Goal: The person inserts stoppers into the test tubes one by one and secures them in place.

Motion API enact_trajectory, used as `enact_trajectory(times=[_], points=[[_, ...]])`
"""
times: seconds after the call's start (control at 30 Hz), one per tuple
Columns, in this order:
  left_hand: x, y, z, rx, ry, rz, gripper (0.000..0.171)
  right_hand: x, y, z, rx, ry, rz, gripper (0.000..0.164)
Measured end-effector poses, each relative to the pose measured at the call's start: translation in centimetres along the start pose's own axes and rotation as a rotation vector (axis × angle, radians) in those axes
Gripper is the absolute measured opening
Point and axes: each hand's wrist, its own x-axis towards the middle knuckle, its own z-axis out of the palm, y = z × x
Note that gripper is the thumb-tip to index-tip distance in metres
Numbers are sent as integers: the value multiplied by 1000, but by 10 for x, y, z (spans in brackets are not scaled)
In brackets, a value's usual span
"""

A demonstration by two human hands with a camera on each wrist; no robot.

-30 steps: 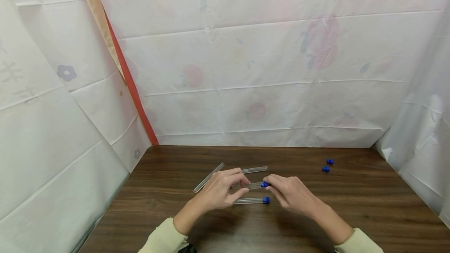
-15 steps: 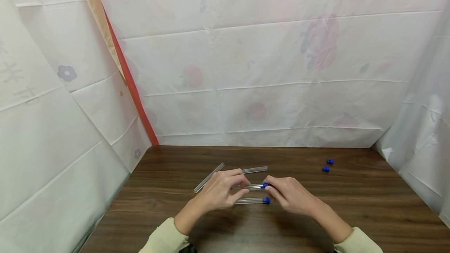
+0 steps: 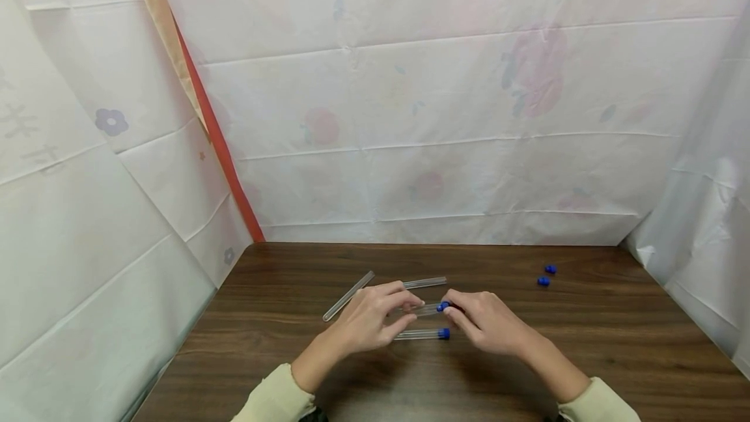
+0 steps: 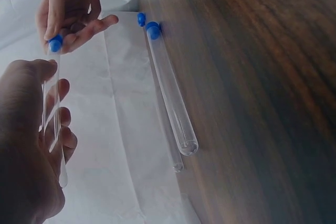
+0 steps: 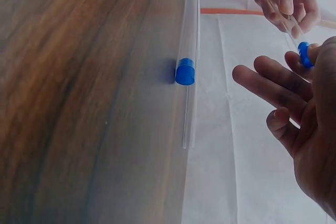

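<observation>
My left hand (image 3: 369,318) grips a clear test tube (image 4: 51,108) between thumb and fingers, its rounded end toward the left palm. At the tube's mouth, a blue cap (image 4: 55,43) is pinched between the thumb and index finger of my right hand (image 3: 489,324). The right hand's other fingers (image 5: 278,82) stand loose. In the right wrist view the blue stopper (image 5: 305,54) sits at the tube's end. Below the hands, a second test tube (image 3: 418,335) with a blue cap (image 3: 443,333) lies on the table.
Two uncapped tubes lie behind the hands: a slanted tube (image 3: 348,296) at left and another tube (image 3: 426,282) partly behind the left hand. Two loose blue caps (image 3: 543,281) (image 3: 550,269) lie at back right. The wooden table (image 3: 586,318) meets white sheeting (image 3: 410,187) behind.
The held tube and its cap shift and tilt slightly between the hands, with the right fingers moving a little at the cap. Tubes and caps on the table stay put.
</observation>
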Motion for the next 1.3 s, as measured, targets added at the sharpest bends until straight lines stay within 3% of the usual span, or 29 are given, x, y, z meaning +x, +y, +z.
enact_trajectory(times=[0.33, 0.73, 0.87, 1.3], points=[[-2, -1, 0, -12, 6, 21, 22, -2, 1, -8, -59, 25, -14, 15], [-10, -8, -6, -38, 28, -25, 23, -5, 10, -20, -187, 134, -94, 32], [-10, -9, -6, -42, 25, -16, 24, -5, 13, -18, -247, 128, -121, 26], [-6, -4, -7, -44, 3, 3, 21, 4, 8, -7, -420, 162, -307, 29]])
